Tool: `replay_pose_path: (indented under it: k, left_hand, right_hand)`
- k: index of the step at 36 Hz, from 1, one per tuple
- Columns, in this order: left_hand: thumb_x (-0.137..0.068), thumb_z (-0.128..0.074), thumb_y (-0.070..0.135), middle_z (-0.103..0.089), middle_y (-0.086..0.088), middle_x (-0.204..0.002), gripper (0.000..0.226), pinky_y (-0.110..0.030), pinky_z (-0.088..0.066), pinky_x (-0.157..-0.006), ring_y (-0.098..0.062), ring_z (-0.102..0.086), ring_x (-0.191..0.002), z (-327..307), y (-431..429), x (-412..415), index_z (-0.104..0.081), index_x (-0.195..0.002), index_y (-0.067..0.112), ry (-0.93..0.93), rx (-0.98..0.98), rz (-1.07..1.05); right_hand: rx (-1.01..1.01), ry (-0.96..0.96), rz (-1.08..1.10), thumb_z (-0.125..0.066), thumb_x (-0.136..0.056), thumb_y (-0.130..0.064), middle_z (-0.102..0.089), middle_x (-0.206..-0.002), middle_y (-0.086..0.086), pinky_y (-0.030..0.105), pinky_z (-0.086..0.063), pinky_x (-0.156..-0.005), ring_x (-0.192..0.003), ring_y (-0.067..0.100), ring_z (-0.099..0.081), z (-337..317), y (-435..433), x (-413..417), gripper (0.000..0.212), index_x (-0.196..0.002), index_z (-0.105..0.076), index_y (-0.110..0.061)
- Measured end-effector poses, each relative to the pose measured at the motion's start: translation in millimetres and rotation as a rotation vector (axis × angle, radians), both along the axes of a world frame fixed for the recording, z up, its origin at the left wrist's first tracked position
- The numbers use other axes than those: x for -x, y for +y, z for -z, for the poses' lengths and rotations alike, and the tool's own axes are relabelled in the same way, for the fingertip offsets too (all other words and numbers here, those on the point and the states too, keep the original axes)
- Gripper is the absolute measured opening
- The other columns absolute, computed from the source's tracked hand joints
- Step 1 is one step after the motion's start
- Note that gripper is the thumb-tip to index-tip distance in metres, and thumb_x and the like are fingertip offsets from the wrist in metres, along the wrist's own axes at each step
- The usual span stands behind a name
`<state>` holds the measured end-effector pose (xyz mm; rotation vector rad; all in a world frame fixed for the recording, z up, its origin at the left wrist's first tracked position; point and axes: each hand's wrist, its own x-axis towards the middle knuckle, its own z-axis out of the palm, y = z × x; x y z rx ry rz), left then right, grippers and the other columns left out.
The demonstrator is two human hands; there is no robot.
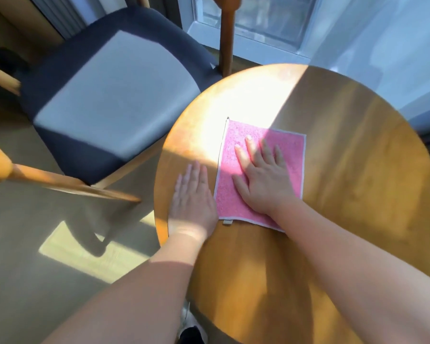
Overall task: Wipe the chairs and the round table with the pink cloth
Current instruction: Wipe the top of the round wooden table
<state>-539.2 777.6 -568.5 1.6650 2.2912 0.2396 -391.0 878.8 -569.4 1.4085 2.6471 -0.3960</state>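
A pink cloth (287, 155) with a white border lies flat on the round wooden table (358, 184), near its middle. My right hand (263, 177) presses flat on the cloth, fingers spread and pointing away from me. My left hand (191, 202) rests flat on the bare tabletop just left of the cloth, at the table's left edge, holding nothing. A wooden chair with a dark blue and grey seat cushion (114, 95) stands to the left of the table.
A wooden chair arm (60, 182) reaches across the lower left. A wooden post (227, 33) rises behind the table. A window with a white frame (258, 28) fills the back. Sunlight falls on the floor (23, 244).
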Motion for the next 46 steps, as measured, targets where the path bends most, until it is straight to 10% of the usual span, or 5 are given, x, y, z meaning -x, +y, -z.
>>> replay_pose_path:
  k: [14, 46]
  left_hand:
    - [-0.084, -0.032, 0.021, -0.047, -0.018, -0.140, 0.057, -0.036, -0.017, -0.112, -0.031, -0.041, -0.132, -10.0, 4.2, -3.4, -0.048, -0.133, -0.003, -0.038, -0.003, 0.001]
    - [-0.088, -0.021, 0.027, -0.015, -0.008, -0.157, 0.064, -0.027, 0.006, -0.115, -0.020, -0.009, -0.145, -3.8, 1.4, -11.9, -0.025, -0.147, 0.004, 0.068, 0.041, -0.021]
  right_hand:
    - [-0.067, -0.010, -0.078, -0.020, -0.095, -0.051, -0.011, -0.162, 0.009, 0.055, 0.000, -0.116, -0.148, 0.035, -0.004, 1.5, 95.6, 91.7, 0.066, -0.154, -0.019, -0.021]
    - [-0.003, -0.091, 0.363, -0.006, -0.096, -0.049, 0.002, -0.163, 0.001, 0.045, 0.004, -0.120, -0.149, 0.022, 0.005, 7.5, 6.1, -112.4, 0.064, -0.155, -0.002, -0.023]
